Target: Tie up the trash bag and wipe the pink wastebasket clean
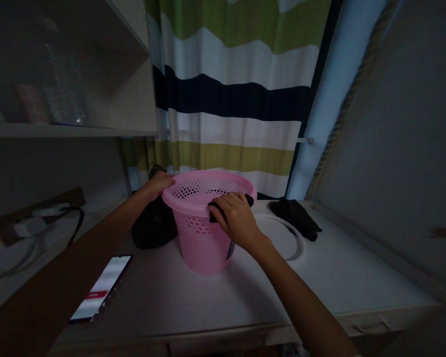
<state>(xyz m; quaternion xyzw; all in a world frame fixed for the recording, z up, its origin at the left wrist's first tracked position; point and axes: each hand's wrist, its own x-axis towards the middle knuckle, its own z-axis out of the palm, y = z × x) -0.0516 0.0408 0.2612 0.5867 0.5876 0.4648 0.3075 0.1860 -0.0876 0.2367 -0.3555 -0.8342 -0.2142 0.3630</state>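
Note:
A pink plastic basket (204, 248) with a perforated upper band stands upright on the white desktop (215, 307). My left hand (160, 182) grips its rim at the far left, fingers partly hidden. At the near right side of the rim, my right hand (236, 215) is closed around a black item (217, 213), which looks like folded plastic or cloth and lies against the rim. Behind the basket's right side lies a white ring (299, 245) on the desktop. A dark bag (154, 225) sits just left of the basket.
A lit phone (106, 287) lies at the front left. Another black folded item (297, 217) is at the back right. Plugs and cables (31, 225) run along the left wall, below a shelf (70, 130). A striped curtain (230, 99) hangs behind.

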